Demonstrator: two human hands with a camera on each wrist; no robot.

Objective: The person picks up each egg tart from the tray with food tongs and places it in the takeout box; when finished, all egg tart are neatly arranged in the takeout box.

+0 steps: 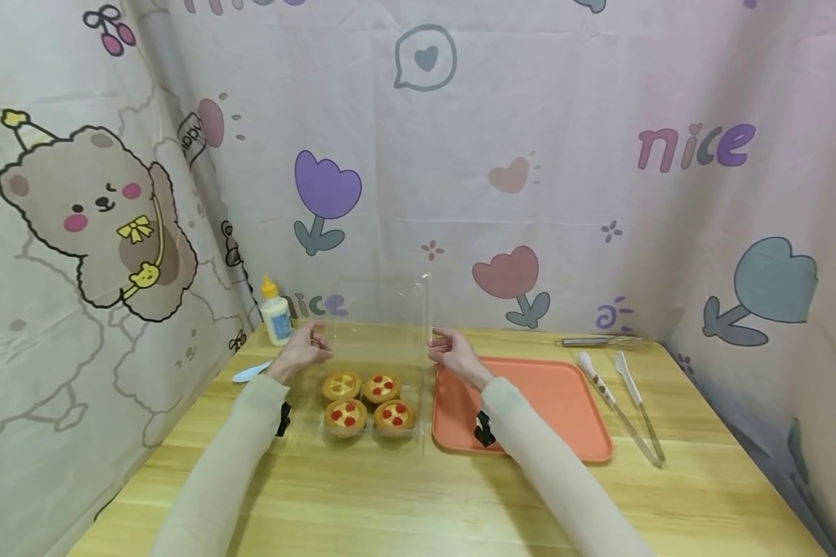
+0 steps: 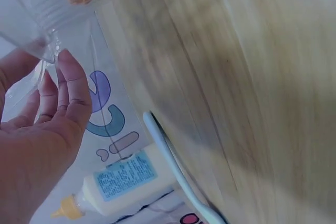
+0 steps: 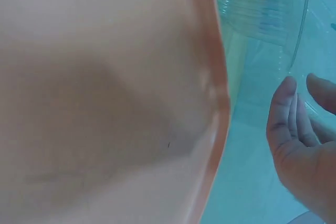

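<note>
A clear plastic box (image 1: pixel 369 445) stands on the table with its hinged lid (image 1: pixel 383 313) raised upright. Inside sit several round tarts, among them a red-dotted one (image 1: pixel 344 415) and one with yellow topping (image 1: pixel 341 385). The left hand (image 1: pixel 305 348) pinches the lid's left edge between thumb and fingers, as the left wrist view shows. At the lid's right edge, the curved thumb and fingers of the right hand (image 1: pixel 454 354) hold the rim loosely. The transparent plastic makes that contact faint in the right wrist view.
An orange tray (image 1: pixel 529 402) lies right of the box. Metal tongs (image 1: pixel 627 410) rest beyond it, and a whisk (image 1: pixel 602 341) lies at the back. A white bottle with a yellow tip (image 1: pixel 276 313) and a pale blue utensil (image 1: pixel 251 372) are at the left. A printed curtain hangs behind.
</note>
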